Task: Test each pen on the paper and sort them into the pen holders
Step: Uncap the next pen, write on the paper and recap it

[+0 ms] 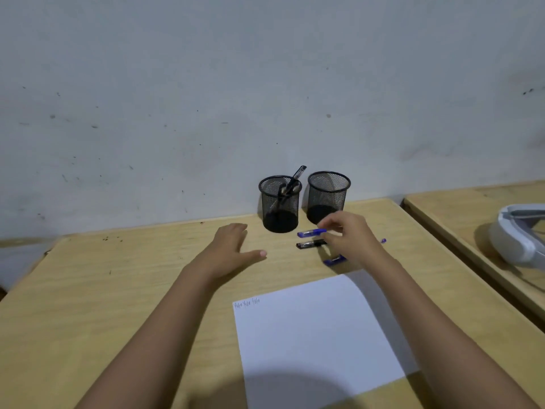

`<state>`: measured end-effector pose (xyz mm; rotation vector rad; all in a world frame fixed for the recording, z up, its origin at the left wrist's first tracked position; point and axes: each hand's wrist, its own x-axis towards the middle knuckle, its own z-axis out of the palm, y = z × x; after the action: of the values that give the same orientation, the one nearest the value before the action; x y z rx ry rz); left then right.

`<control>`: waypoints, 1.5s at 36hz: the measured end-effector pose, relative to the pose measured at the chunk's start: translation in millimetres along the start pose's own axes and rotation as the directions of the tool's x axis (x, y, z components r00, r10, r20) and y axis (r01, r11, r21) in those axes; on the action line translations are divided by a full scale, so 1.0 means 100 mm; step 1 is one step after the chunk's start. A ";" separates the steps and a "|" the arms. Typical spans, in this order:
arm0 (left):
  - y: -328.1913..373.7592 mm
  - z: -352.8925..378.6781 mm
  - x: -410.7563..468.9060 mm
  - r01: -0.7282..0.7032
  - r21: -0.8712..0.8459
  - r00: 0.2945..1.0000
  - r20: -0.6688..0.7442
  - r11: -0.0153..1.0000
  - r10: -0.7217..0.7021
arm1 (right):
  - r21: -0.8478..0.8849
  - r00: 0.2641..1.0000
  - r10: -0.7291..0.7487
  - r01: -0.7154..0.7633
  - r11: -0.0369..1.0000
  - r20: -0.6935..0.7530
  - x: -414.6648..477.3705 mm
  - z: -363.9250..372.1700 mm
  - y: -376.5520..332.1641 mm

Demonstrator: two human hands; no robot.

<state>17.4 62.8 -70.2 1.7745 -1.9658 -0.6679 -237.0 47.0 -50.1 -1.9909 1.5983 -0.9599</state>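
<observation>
Position is everything for the next grab, so here's the layout, all measured off the paper [318,335]. Just past the paper's far edge three pens lie on the table [118,290], all running roughly left-right, about parallel to that edge. There's a blue pen [311,232] farthest from the paper, a black pen [309,244] in the middle, and a second blue pen [334,260] nearest the paper.

The right hand [348,240] hangs over their right-hand ends, fingers loosely bent and pointing down, nothing lifted. Can't tell if a fingertip touches the black pen, the hand hides that bit. The left hand [233,249] is out beyond the paper's far left corner, flat and spread, holding nothing, clearly farther from the pens.

So my guess is the right hand takes one, probably the black, pinching across the barrel since it lies sideways to the arm.

Farther from the paper again stand two mesh holders. The left holder [280,202] already has pens in it, and the right holder [328,196] looks empty. Scribbles [246,304] sit at the paper's far left corner.
</observation>
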 end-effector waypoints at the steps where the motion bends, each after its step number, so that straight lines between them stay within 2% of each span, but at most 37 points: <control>1: -0.01 0.01 -0.06 -0.006 0.047 1.000 0.009 0.999 0.005 | -0.078 0.999 0.004 -0.002 0.997 0.032 0.00 0.00 0.06; 4: -0.04 0.05 -0.17 -0.031 0.121 0.999 0.033 0.992 0.028 | -0.239 0.993 0.003 0.026 0.971 0.119 0.01 -0.01 0.17; 7: -0.05 0.10 -0.19 -0.034 0.134 0.999 0.020 0.990 0.031 | -0.296 0.987 -0.028 0.074 0.952 0.157 0.05 -0.01 0.21; 15: -0.03 0.09 -0.17 -0.031 0.107 0.999 0.019 0.994 0.029 | -0.202 0.979 -0.120 0.153 0.967 0.165 0.08 0.09 0.09; 23: 0.27 0.15 -0.25 -0.202 -0.129 0.973 -0.143 0.971 0.183 | -0.095 0.941 -0.278 0.300 0.949 0.193 -0.02 0.33 -0.26; 28: 0.24 0.06 -0.36 -0.223 -0.402 0.964 -0.227 0.888 0.140 | 0.019 0.928 -0.336 0.338 0.941 0.161 -0.06 0.25 -0.33; 31: 0.22 -0.04 -0.39 -0.224 -0.498 0.968 -0.211 0.838 0.133 | 0.113 0.924 -0.332 0.316 0.942 0.187 -0.08 0.17 -0.29; 35: 0.18 -0.13 -0.45 -0.199 -0.623 0.976 -0.193 0.757 0.098 | 0.309 0.955 -0.236 0.172 0.935 0.181 -0.13 0.11 -0.22; 40: 0.14 -0.12 -0.52 -0.196 -0.790 0.978 -0.199 0.581 0.060 | 0.575 0.985 -0.126 0.034 0.817 0.120 -0.26 0.20 -0.20; 42: 0.12 -0.12 -0.51 -0.190 -0.827 0.980 -0.189 0.529 0.057 | 0.710 0.994 -0.055 -0.031 0.704 0.099 -0.30 0.25 -0.21; 44: 0.11 -0.13 -0.50 -0.185 -0.829 0.982 -0.182 0.528 0.057 | 0.812 0.994 0.017 -0.100 0.575 0.110 -0.33 0.27 -0.26; 48: 0.18 -0.13 -0.48 -0.199 -0.808 0.978 -0.197 0.555 0.064 | 0.913 0.989 0.088 -0.141 0.384 0.116 -0.33 0.40 -0.38; 51: 0.28 -0.09 -0.45 -0.200 -0.785 0.979 -0.184 0.586 0.088 | 0.915 0.985 0.079 -0.172 0.364 0.154 -0.33 0.54 -0.50; 54: 0.29 -0.11 -0.42 -0.201 -0.748 0.977 -0.201 0.632 0.072 | 0.918 0.988 0.082 -0.153 0.366 0.132 -0.30 0.52 -0.55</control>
<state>5.1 105.4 -43.7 1.0805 -1.3544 -1.0747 -164.8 84.3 -55.5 -1.0274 0.7517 -1.3092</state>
